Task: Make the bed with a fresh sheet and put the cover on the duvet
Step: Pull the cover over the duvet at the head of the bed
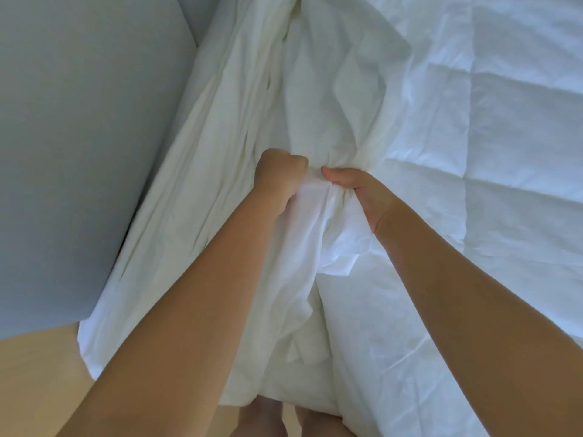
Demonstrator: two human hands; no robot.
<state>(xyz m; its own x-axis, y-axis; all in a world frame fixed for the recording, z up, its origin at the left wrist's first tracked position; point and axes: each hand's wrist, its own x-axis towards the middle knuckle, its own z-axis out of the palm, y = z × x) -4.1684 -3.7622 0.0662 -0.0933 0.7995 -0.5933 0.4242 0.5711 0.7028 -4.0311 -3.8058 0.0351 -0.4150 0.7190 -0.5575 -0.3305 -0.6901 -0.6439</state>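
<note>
1. Cover (227, 127), crumpled white, lies between a grey panel (79, 105) and the duvet (489, 152), its length running away from the person.
2. Left hand (277, 181) fists a bunch of it.
3. Right hand (356, 193), just beside, grips the same bunch.

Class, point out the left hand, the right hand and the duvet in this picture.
left hand (277, 179), head view, back of the fist.
right hand (359, 195), head view, base of the thumb.
duvet (492, 134), head view, quilted panel right of the hands.
</note>
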